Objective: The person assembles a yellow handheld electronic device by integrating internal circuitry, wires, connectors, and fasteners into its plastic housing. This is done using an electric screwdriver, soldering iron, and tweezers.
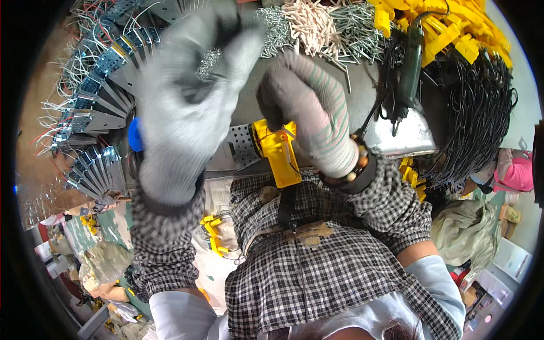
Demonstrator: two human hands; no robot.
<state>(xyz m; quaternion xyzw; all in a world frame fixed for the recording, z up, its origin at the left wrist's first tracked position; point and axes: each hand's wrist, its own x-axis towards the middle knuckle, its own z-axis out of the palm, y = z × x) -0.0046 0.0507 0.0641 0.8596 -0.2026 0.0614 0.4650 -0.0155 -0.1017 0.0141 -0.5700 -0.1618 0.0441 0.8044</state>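
Observation:
My left hand (190, 107), in a pale grey work glove, is raised over the left side of the bench. Motion smears its fingers, and small metal pieces (209, 63) show in the gap beside the thumb. My right hand (311, 107), in a striped glove with a dark-stained front, is closed with its fingers curled in. What it holds, if anything, is hidden. Just below it, a yellow plastic housing (283, 164) sits at the bench's near edge, joined to or touching a perforated metal plate (243, 148). A thin wire shows on the housing.
Piles of screws (357, 34) and pinkish pegs (311, 25) lie at the back. A dark green corded power screwdriver (411, 68) hangs right of them. Yellow parts (453, 34) and bundled black cables (470, 113) fill the right. Metal plates with wires (107, 85) line the left.

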